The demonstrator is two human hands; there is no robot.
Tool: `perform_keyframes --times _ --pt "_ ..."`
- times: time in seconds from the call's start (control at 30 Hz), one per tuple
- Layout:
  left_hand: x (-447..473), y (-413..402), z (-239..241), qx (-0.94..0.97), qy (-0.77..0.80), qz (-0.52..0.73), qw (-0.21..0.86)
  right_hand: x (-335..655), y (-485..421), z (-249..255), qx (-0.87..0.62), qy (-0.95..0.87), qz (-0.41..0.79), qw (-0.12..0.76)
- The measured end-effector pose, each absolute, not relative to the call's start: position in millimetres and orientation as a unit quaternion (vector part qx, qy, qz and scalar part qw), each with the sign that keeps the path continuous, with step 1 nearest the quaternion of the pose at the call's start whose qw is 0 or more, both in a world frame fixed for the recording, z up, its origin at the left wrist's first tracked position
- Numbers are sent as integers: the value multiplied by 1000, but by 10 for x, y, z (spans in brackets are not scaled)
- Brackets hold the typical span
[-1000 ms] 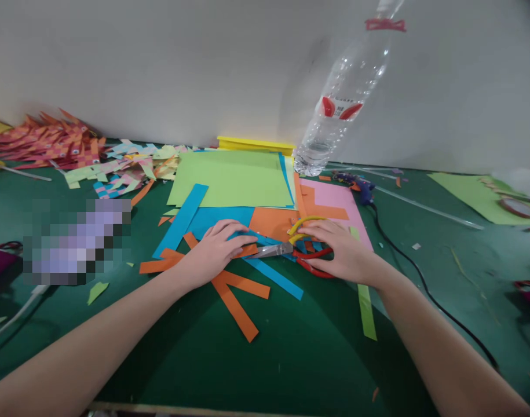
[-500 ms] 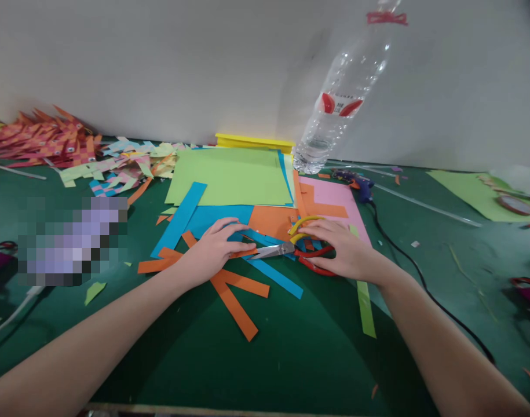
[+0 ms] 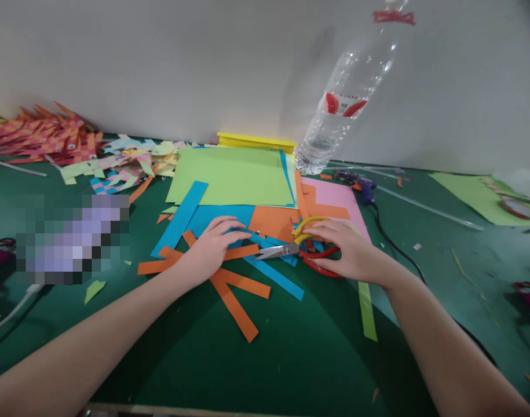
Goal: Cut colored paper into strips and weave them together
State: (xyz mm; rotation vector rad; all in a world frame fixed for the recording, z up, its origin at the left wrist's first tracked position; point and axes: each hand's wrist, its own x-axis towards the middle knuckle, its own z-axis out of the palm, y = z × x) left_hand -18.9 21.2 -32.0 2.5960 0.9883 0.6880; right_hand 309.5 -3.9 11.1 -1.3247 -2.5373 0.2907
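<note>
In the head view my left hand (image 3: pixel 208 249) rests over an orange paper strip (image 3: pixel 242 251), fingers stretched out and thumb hidden. That strip's end sticks out to the right beneath the fingers, close to the blade tips of the scissors (image 3: pixel 277 251). My right hand (image 3: pixel 345 249) grips the scissors by their yellow and red handles, with the blades slightly apart. Other orange strips (image 3: pixel 236 313) fan out under and around my left hand. A blue strip (image 3: pixel 282 281) lies below the blades, and another blue strip (image 3: pixel 182 217) slants up beyond my left hand.
Behind my hands lie green sheets (image 3: pixel 230 176) and pink paper (image 3: pixel 334 197). A clear bottle (image 3: pixel 347 104) stands behind them. A glue gun (image 3: pixel 362 185) with a black cord is at right. Woven paper pieces (image 3: pixel 43 139) and a blurred purple object (image 3: pixel 77 240) are at left.
My left thumb has drawn back from the orange strip's end, which now shows fully. My right hand and the scissors have shifted slightly right. The view has moved a little.
</note>
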Motion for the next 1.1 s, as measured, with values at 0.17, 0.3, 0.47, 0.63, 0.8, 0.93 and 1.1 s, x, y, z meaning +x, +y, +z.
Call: perform_keyframes --times 0.17,0.3,0.47,0.63,0.8,0.93,1.1 --pt "-110 112 -211 855 402 275 179 3106 -44 111 -462 -869 109 140" --pt "-99 96 -147 904 330 234 140 3101 -37 108 -460 -869 116 143" --pt "-176 145 -127 955 263 120 60 3103 -30 105 -455 -872 112 142" --pt "-227 183 -157 959 269 68 66 3103 -34 104 -453 -872 110 147" --pt "-221 191 -182 956 281 40 69 3100 -27 96 -449 -873 115 150" --pt "-215 183 -178 955 284 44 70 3108 -21 73 -451 -869 134 152" --pt "-220 186 -173 953 291 36 78 3119 -18 73 -444 -872 145 147"
